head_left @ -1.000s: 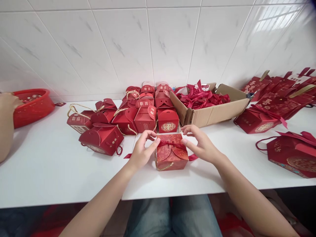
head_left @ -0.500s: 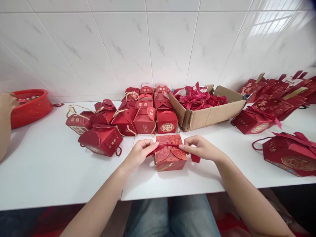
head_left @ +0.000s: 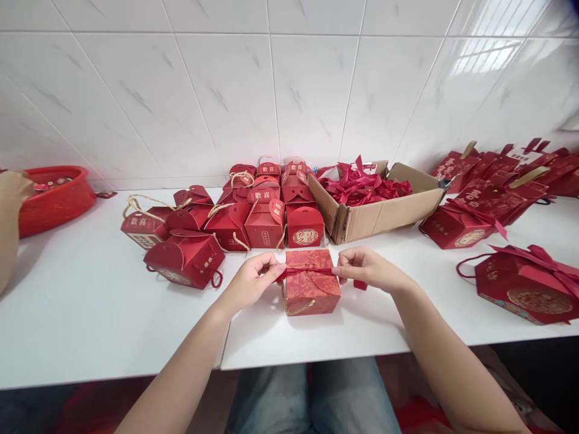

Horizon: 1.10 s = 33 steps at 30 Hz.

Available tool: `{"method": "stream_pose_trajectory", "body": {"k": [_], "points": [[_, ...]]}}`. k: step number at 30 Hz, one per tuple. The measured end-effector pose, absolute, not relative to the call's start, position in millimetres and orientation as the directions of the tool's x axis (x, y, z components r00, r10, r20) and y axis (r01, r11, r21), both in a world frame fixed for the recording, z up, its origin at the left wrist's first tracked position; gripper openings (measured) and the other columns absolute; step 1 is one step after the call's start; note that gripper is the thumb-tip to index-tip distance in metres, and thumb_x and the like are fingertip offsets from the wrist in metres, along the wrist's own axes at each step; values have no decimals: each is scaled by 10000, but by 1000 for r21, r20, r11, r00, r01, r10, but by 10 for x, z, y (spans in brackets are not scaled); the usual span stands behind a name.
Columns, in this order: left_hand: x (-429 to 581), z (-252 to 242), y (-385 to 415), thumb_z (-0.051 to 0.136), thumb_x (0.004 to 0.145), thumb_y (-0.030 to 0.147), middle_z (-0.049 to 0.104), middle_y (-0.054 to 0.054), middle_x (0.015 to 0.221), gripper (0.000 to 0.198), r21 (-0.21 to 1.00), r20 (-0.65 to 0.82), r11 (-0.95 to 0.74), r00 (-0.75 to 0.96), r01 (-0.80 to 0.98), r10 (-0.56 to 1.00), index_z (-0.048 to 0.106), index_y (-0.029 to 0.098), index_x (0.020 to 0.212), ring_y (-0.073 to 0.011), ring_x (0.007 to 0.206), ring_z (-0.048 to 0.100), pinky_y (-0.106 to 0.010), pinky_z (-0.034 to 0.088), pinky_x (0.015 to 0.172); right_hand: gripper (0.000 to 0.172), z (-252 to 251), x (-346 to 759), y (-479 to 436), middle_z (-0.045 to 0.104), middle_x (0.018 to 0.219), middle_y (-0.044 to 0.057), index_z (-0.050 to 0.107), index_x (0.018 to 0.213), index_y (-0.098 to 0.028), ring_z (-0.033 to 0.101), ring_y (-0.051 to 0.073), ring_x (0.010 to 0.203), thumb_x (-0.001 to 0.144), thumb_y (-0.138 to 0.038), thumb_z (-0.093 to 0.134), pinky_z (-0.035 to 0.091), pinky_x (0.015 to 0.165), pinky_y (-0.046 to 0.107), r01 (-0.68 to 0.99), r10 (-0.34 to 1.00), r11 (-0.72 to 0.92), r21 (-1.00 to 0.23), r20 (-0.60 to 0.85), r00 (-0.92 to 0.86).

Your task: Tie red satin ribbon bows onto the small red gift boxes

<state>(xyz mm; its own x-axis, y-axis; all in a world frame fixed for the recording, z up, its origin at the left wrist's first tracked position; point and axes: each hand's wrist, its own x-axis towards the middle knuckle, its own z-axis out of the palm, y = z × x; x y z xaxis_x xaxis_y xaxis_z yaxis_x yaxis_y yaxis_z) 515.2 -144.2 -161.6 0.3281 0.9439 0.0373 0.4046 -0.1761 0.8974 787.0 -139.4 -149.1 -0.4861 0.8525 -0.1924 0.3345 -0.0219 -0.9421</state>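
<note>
left hand [head_left: 257, 278]: pinching one side of the red ribbon [head_left: 309, 272] with thumb and finger; the other fingers curl in;
right hand [head_left: 365, 269]: pinching the other side of the same ribbon; a loose end [head_left: 360, 284] pokes out just under this hand;
patterned box [head_left: 313, 298]: sits on the white surface [head_left: 266, 340], right between the two hands; both hands look about as near to it;
ribbon line: its long way goes side to side over the box top, from hand to hand; too small to tell if there is a knot;
box front: points back to the person's lap [head_left: 312, 395]; i cannot tell which side of the box is longer;
gold rope [head_left: 302, 308]: low on that front, to the right of the left hand;
small red boxes [head_left: 266, 226]: in a bunch ahead of the left hand;
cardboard box [head_left: 389, 216]: ahead of the right hand, with a heap of ribbons [head_left: 362, 188] inside
</note>
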Motion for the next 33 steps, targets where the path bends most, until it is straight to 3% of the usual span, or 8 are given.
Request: {"method": "stream_pose_trajectory", "body": {"k": [8,13,15,18,21,24,28,33], "points": [[5158,-1609,-1432,522,862,398,401,39,640,336,857,102,-249,325,451,940,403,177,640,-96,607,393,-230,342,606,509,-1522,7911,-1346,374,501,-83,315,612,-187,336,40,451,678,-447,747,211,407,179,269,855,-41,-962,-173,-489],[5201,-1553,-1462,573,822,251,582,-27,906,148,767,358,-474,324,433,876,463,188,746,-157,889,558,-297,419,856,402,-1510,7891,-1347,509,664,-43,454,803,-181,495,72,568,710,-461,727,351,474,183,238,808,-68,-969,-193,-557],[5226,-1500,-1478,563,804,175,591,-55,1022,40,696,464,-569,331,438,822,535,194,825,-183,1002,555,-333,407,928,384,-1502,7898,-1350,526,694,-22,511,822,-163,489,71,576,748,-501,679,358,480,187,309,771,-75,-948,-252,-585],[5290,-1392,-1504,497,802,103,614,-55,990,163,602,490,-653,433,460,757,609,207,859,-187,981,560,-341,412,918,414,-1510,7930,-1348,474,649,-30,530,747,-149,406,58,529,776,-551,625,309,452,191,344,752,-80,-936,-283,-596],[5402,-1276,-1520,523,814,153,649,-32,922,136,554,414,-673,540,490,733,620,212,888,-184,905,573,-341,398,884,429,-1528,7978,-1340,406,598,-46,512,666,-142,307,47,495,802,-538,604,249,445,204,233,776,-47,-971,-182,-604],[5528,-1197,-1505,575,827,264,669,-8,881,94,512,339,-679,602,526,723,617,217,895,-181,863,585,-345,367,860,378,-1523,8017,-1336,484,622,-21,549,661,-138,397,65,534,800,-479,637,310,498,217,66,792,-55,-996,-84,-604],[5649,-1175,-1457,659,779,389,673,13,885,208,497,303,-685,633,533,713,605,221,891,-178,853,591,-341,352,856,282,-1509,8033,-1341,591,658,8,628,781,-143,535,109,622,714,-393,740,409,624,255,-122,763,-109,-987,-5,-647],[5760,-1180,-1462,656,776,378,659,6,825,249,470,418,-684,542,558,729,576,216,948,-174,786,596,-332,375,821,429,-1521,8013,-1369,621,664,-5,611,1040,-168,576,118,606,692,-364,767,441,613,266,-216,718,-161,-963,36,-696]]}}
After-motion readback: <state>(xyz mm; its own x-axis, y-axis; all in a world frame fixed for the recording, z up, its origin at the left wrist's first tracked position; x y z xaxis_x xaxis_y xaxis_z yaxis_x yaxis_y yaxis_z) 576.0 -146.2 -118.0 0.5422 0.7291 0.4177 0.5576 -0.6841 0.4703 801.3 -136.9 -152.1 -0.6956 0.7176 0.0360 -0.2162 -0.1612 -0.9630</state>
